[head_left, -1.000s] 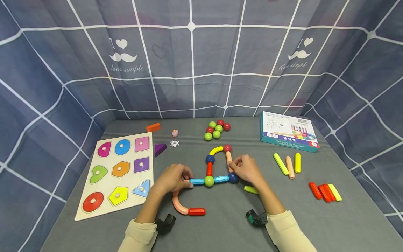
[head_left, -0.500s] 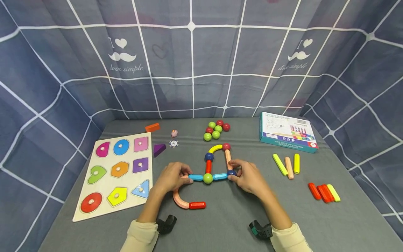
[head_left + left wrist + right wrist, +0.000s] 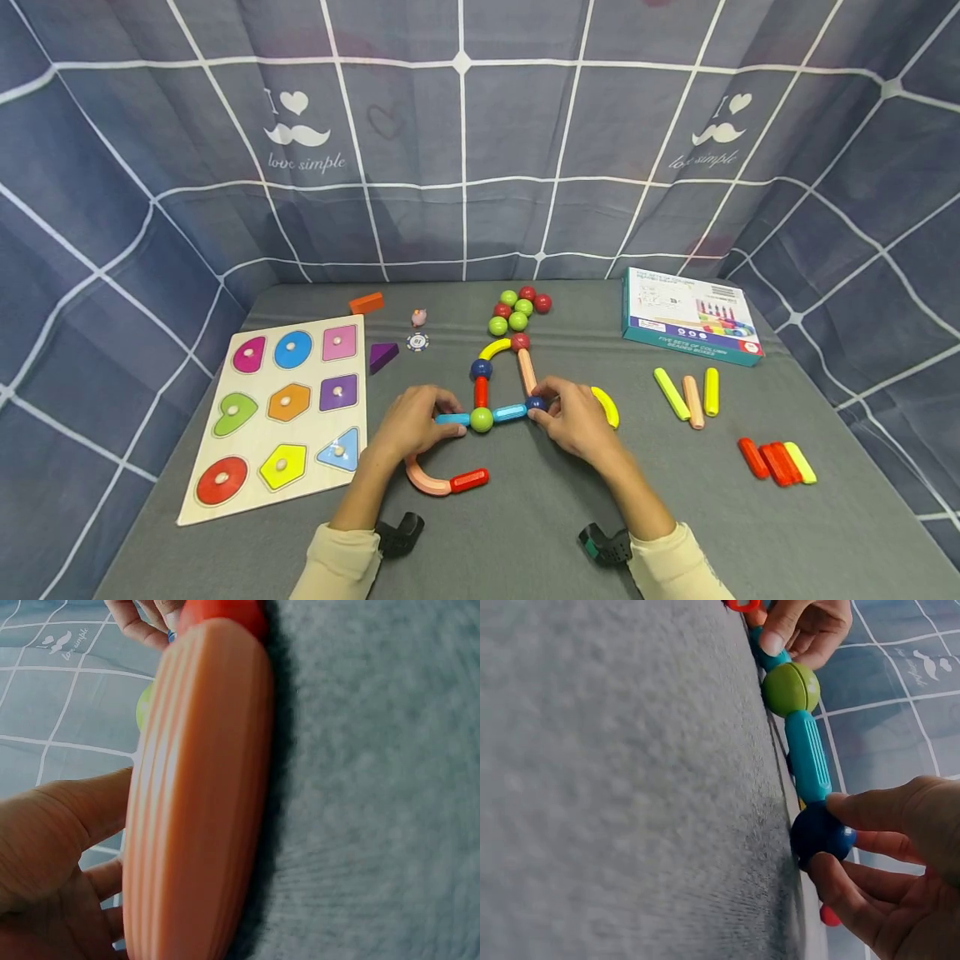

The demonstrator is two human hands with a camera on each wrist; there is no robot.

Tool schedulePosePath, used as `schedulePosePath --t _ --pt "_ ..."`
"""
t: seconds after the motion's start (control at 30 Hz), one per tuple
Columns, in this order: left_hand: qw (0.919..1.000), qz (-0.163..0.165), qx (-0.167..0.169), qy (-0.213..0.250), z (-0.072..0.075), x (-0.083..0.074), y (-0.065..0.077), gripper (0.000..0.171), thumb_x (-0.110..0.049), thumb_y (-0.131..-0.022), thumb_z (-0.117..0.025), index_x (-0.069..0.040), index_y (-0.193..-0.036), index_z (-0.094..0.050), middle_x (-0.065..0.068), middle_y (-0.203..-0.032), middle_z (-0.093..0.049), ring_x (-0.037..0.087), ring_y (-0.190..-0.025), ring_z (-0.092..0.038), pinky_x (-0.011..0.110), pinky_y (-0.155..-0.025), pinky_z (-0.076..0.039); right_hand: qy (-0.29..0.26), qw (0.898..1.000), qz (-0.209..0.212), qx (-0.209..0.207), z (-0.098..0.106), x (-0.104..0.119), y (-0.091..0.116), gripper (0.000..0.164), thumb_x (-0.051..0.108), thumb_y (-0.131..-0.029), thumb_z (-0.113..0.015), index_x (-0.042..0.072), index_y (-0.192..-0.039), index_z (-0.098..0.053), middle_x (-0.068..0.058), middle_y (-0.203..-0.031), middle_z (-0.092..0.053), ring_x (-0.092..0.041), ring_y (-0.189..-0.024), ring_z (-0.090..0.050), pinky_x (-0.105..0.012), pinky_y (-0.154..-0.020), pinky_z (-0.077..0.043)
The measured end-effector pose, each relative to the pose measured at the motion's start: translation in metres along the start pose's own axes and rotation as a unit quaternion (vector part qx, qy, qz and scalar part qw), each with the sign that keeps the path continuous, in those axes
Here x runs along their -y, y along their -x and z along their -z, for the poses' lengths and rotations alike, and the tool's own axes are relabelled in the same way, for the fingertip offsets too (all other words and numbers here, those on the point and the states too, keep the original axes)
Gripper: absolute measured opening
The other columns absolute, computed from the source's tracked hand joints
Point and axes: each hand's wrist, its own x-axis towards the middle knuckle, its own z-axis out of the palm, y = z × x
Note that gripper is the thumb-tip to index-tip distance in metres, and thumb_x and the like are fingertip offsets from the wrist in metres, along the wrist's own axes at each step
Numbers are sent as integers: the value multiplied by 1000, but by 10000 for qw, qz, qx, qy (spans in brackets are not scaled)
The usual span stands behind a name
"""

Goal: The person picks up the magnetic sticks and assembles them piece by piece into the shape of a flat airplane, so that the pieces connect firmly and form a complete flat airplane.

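A chain of toy rods and balls lies in the middle of the table. My left hand (image 3: 420, 421) pinches the left light-blue rod (image 3: 453, 419), which meets a green ball (image 3: 482, 419). With thumb and fingertips, my right hand (image 3: 579, 417) holds a dark-blue ball (image 3: 821, 832) at the end of the other light-blue rod (image 3: 808, 757). A peach rod (image 3: 527, 372), a red ball (image 3: 520, 342), a yellow curved rod (image 3: 495, 348), another blue ball (image 3: 481, 368) and a red rod (image 3: 481, 392) close the loop. Below my left hand curves a peach piece (image 3: 427, 481) joined to a red rod (image 3: 469, 480).
Beside my right hand lies a yellow curved piece (image 3: 606, 407). Loose rods (image 3: 693, 400) and red rods (image 3: 776, 462) are at the right, before a box (image 3: 690, 321). Green and red balls (image 3: 517, 321) sit behind. A shape puzzle board (image 3: 258, 396) occupies the left.
My right hand has gone from the peach rod to the dark-blue ball. The looped chain has shifted left and slightly away. The loose yellow curve has come into view; the loose green rod is hidden.
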Motion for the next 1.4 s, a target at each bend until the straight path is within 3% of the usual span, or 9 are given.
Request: schedulePosePath --t 0.1,0.23,0.3,0.5,0.73,0.9,1.07,1.27,1.4 --pt "9999 -39 -85 -75 0 -2 2 26 -28 -69 -86 -20 -90 -72 -7 -83 -61 13 -79 -55 33 -71 -42 -1 9999 106 -61 3 -1 1 25 21 -81 -77 12 -102 -67 2 -91 -67 -9 -63 -54 -28 -57 -45" --pt "9989 -389 -142 -221 5 -10 9 33 -32 -67 -86 -17 -91 -69 -4 -86 -59 14 -82 -53 34 -71 -43 62 9992 251 -315 12 -8 -11 30 26 -85 -73 8 -108 -67 -3 -96 -69 -10 -67 -56 -31 -61 -45" --pt "9982 -543 121 -207 10 -17 14 32 -34 -67 -86 -18 -86 -68 -4 -83 -59 13 -78 -52 33 -68 -42 53 9986 347 -406 15 -14 -27 31 26 -86 -71 6 -110 -66 -6 -97 -69 -12 -68 -57 -33 -62 -44" --pt "9866 -541 1537 -84 11 -31 23 29 -35 -63 -89 -19 -72 -66 -8 -67 -57 4 -61 -48 25 -58 -40 -1 9973 569 -472 16 -31 -92 28 22 -91 -64 4 -113 -64 -10 -102 -67 -21 -77 -62 -39 -70 -47" --pt "9808 -513 1866 -249 1 -36 24 32 -30 -57 -91 -20 -65 -62 -12 -58 -51 2 -56 -45 23 -52 -37 629 9970 394 204 10 -28 -134 40 33 -95 -55 14 -131 -53 -13 -114 -59 -30 -106 -54 -51 -90 -40" --pt "9805 -563 1860 -276 2 -35 24 33 -31 -57 -92 -21 -64 -62 -12 -56 -51 2 -55 -45 23 -51 -37 1223 9917 242 328 4 -23 -143 41 34 -95 -53 17 -132 -54 -10 -114 -56 -29 -107 -53 -51 -89 -42" --pt "9800 -565 1894 -241 3 -34 24 32 -31 -58 -91 -20 -65 -62 -12 -57 -51 3 -56 -46 23 -52 -37 1378 9901 -23 258 3 -16 -148 38 31 -92 -58 14 -126 -58 -8 -96 -57 -28 -92 -54 -48 -79 -44" --pt "9804 -506 1892 -220 5 -32 25 31 -31 -58 -91 -21 -64 -62 -11 -57 -52 3 -56 -46 23 -53 -37 801 9966 192 -70 13 -12 -143 37 30 -94 -58 6 -122 -57 -8 -94 -56 -27 -90 -55 -44 -76 -43" --pt "9795 -493 1944 -192 6 -32 27 31 -30 -59 -91 -21 -64 -62 -11 -57 -52 3 -56 -46 23 -53 -37 -11 9958 850 -348 27 1 -112 33 26 -94 -60 5 -119 -58 -8 -101 -60 -25 -87 -58 -41 -72 -46"
